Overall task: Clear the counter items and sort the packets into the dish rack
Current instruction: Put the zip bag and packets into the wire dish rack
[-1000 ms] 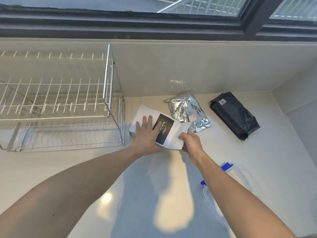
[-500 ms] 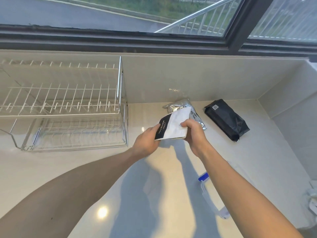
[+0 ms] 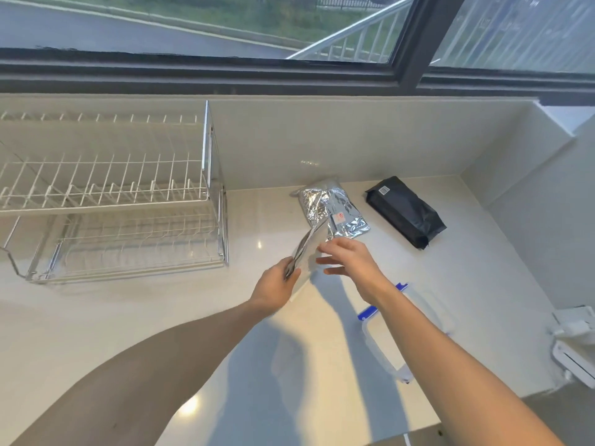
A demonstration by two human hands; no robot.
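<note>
At frame centre the left hand (image 3: 278, 284) now pinches the lifted packet (image 3: 306, 249) alone, the right hand (image 3: 346, 259) having let go, fingers spread, leaving it ready for the rack (image 3: 206, 194).

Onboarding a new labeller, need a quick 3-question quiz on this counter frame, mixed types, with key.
1. True or false: the left hand grips the white packet.
2. Multiple choice: where does the black packet lie?
A. on the dish rack's upper shelf
B. on the counter, right of the silver foil packet
C. in the right hand
3. Fill in: the dish rack holds ____ packets so far.

Key
1. True. The right hand hangs open beside the packet.
2. B. It lies apart from the silver foil packet, near the corner of the counter.
3. No: both shelves show only bare wire.
</note>
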